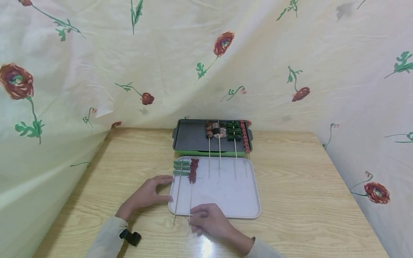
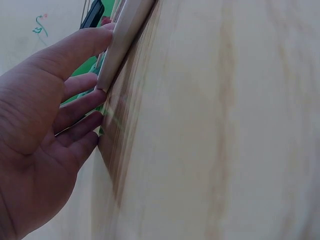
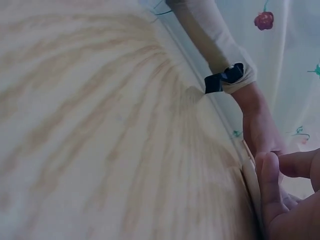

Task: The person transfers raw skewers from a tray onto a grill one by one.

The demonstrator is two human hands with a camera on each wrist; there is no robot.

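Note:
A white tray (image 1: pixel 226 193) lies in front of a green-sided grill plate (image 1: pixel 193 135). At the tray's left are a green vegetable skewer (image 1: pixel 181 168) and a dark red meat skewer (image 1: pixel 193 171), their sticks reaching past the near rim. My right hand (image 1: pixel 211 220) pinches the lower end of the meat skewer's stick between thumb and fingers. My left hand (image 1: pixel 154 191) is at the tray's left rim, thumb and fingers spread; in the left wrist view the fingertips (image 2: pixel 102 90) meet the tray's edge (image 2: pixel 125 40).
Across the grill's right half lie a brown ball skewer (image 1: pixel 209 129), a pale skewer with a dark band (image 1: pixel 219 131), a dark green skewer (image 1: pixel 233 132) and a thin red skewer (image 1: pixel 244 136). Their sticks overhang the tray. A flowered cloth (image 1: pixel 174 64) hangs behind the wooden table (image 1: pixel 300 186).

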